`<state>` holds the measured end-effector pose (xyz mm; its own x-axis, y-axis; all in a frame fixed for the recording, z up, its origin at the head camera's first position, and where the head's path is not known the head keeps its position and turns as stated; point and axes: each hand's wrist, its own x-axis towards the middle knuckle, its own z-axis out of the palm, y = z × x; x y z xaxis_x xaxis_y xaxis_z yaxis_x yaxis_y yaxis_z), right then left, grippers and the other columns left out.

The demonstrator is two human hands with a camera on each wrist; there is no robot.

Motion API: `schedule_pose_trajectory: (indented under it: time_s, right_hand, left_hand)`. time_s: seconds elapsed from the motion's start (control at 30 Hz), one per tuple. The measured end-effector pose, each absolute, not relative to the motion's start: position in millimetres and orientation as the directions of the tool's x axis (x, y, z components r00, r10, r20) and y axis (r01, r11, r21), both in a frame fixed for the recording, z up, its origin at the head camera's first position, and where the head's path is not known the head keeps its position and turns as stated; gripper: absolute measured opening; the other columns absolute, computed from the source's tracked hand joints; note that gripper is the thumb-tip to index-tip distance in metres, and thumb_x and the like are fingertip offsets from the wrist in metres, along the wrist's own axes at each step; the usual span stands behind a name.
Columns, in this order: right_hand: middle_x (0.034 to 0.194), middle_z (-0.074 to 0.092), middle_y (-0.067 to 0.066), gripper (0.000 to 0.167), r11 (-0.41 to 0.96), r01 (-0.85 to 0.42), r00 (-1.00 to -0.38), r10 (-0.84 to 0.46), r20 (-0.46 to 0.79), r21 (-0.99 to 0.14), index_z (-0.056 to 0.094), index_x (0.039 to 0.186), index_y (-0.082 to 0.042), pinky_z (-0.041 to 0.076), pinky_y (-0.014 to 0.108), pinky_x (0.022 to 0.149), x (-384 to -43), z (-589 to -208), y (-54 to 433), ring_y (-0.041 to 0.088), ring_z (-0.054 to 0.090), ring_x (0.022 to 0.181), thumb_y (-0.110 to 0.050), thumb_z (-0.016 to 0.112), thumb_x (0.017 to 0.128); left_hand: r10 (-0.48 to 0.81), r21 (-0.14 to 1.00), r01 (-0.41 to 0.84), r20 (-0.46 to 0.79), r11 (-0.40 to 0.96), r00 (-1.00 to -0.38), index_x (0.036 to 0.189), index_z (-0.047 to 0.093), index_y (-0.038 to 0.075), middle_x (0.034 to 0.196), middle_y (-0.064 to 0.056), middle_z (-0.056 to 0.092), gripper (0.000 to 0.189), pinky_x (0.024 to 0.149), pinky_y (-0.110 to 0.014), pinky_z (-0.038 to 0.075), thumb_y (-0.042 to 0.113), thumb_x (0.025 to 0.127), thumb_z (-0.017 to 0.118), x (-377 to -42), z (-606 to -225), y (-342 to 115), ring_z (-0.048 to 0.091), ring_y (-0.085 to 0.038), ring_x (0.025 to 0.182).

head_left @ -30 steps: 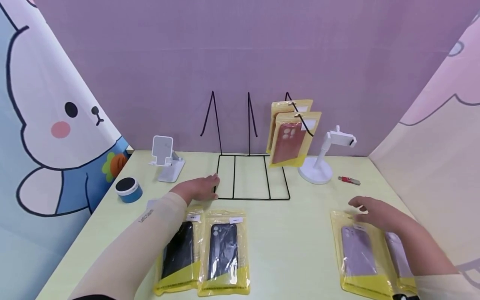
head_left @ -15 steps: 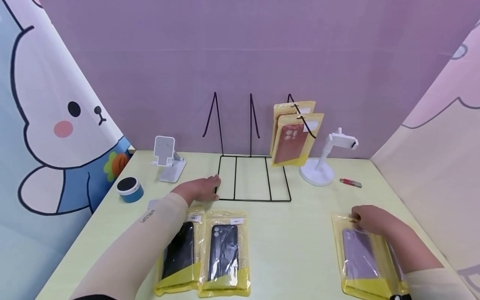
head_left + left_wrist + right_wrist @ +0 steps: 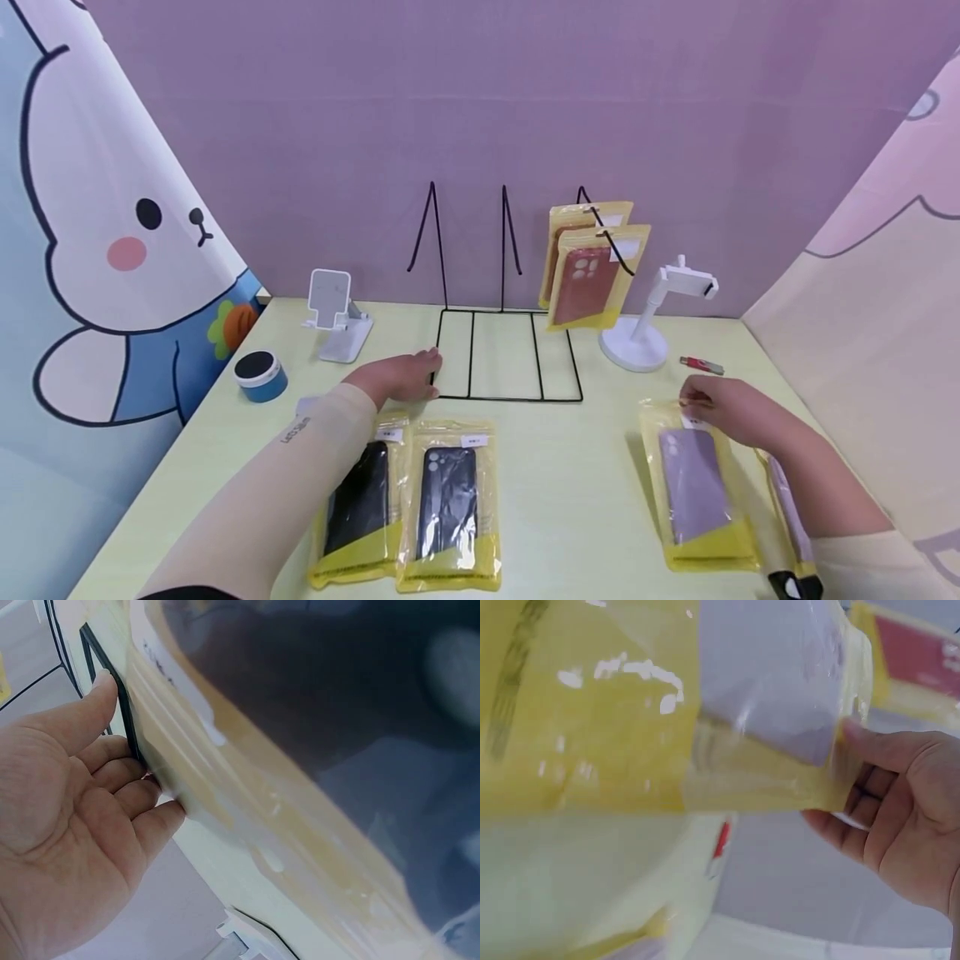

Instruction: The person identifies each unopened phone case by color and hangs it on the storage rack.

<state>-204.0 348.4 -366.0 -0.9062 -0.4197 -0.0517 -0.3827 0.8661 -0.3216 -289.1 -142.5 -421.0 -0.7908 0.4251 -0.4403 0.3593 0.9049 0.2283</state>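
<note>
My right hand pinches the top edge of a clear-and-yellow pouch holding a lilac phone case, lifted and tilted off the table. The right wrist view shows my thumb on the near face of the lilac pouch and curled fingers behind it. At the left, my left hand holds the left side of a black wire display rack near its front corner; the left wrist view shows curled fingertips at the black wire. Two pouched red-brown phone cases hang on the rack's right hook.
Two pouched black phone cases lie before the rack. Another lilac case pouch lies under my right forearm. Around stand a white phone stand, a blue round speaker, a white round-based holder and a red USB stick.
My right hand has come down onto the left lilac pouch, taken its top edge and raised it slightly up and to the left. My left hand has stayed at the rack.
</note>
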Motion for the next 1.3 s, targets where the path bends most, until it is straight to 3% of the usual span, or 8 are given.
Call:
schedule_pose_trajectory:
  time_s: [0.2,0.4,0.6,0.77,1.0,1.3]
  right_hand:
    - [0.086,0.062,-0.009,0.006,0.828,-0.438,-0.896,-0.436,0.089,-0.352,0.064,0.095,-0.019,0.051,0.025,0.069,-200,-339,313,0.007,0.055,0.079,-0.015,0.068,0.093]
    - [0.085,0.064,-0.009,0.007,0.76,-0.476,-0.875,-0.462,0.147,-0.442,0.064,0.092,-0.023,0.051,0.023,0.066,-194,-319,278,0.008,0.057,0.079,-0.019,0.069,0.093]
    - [0.086,0.064,-0.009,0.006,0.679,-0.54,-0.832,-0.519,0.195,-0.497,0.065,0.093,-0.023,0.051,0.023,0.066,-198,-310,251,0.008,0.057,0.077,-0.018,0.069,0.093]
    - [0.09,0.068,-0.008,0.009,0.607,-0.621,-0.779,-0.548,0.305,-0.496,0.067,0.095,-0.022,0.053,0.022,0.066,-202,-301,231,0.006,0.06,0.078,-0.013,0.069,0.092]
    - [0.089,0.068,-0.01,0.005,0.596,-0.656,-0.754,-0.494,0.433,-0.462,0.068,0.098,-0.019,0.052,0.023,0.065,-210,-286,201,0.006,0.061,0.079,-0.016,0.068,0.093]
    - [0.097,0.07,-0.006,0.009,0.577,-0.643,-0.762,-0.415,0.497,-0.504,0.068,0.103,-0.016,0.051,0.027,0.071,-222,-271,168,0.01,0.059,0.084,-0.02,0.065,0.095]
  left_hand:
    - [0.425,0.234,0.356,-0.444,0.905,-0.789,0.158,0.009,0.006,0.165,-0.015,0.002,0.076,0.125,-0.045,0.012,0.037,0.102,0.051,-288,-420,-142,0.007,-0.031,0.152]
    - [0.427,0.225,0.363,-0.445,0.904,-0.787,0.158,0.009,0.005,0.165,-0.016,0.002,0.076,0.125,-0.044,0.012,0.036,0.102,0.05,-289,-418,-142,0.008,-0.031,0.152]
    - [0.433,0.229,0.367,-0.444,0.901,-0.785,0.157,0.009,0.004,0.165,-0.017,0.002,0.075,0.125,-0.045,0.012,0.035,0.103,0.05,-289,-419,-142,0.008,-0.032,0.152]
    - [0.432,0.234,0.364,-0.443,0.902,-0.785,0.157,0.01,0.004,0.165,-0.016,0.002,0.075,0.125,-0.045,0.012,0.034,0.103,0.05,-288,-418,-143,0.008,-0.032,0.152]
    - [0.432,0.234,0.364,-0.439,0.902,-0.788,0.158,0.01,0.005,0.165,-0.016,0.002,0.074,0.125,-0.045,0.012,0.035,0.103,0.05,-288,-417,-143,0.008,-0.032,0.152]
    - [0.433,0.247,0.357,-0.442,0.901,-0.785,0.157,0.01,0.004,0.165,-0.016,0.002,0.075,0.125,-0.045,0.011,0.034,0.102,0.05,-286,-415,-143,0.008,-0.032,0.152]
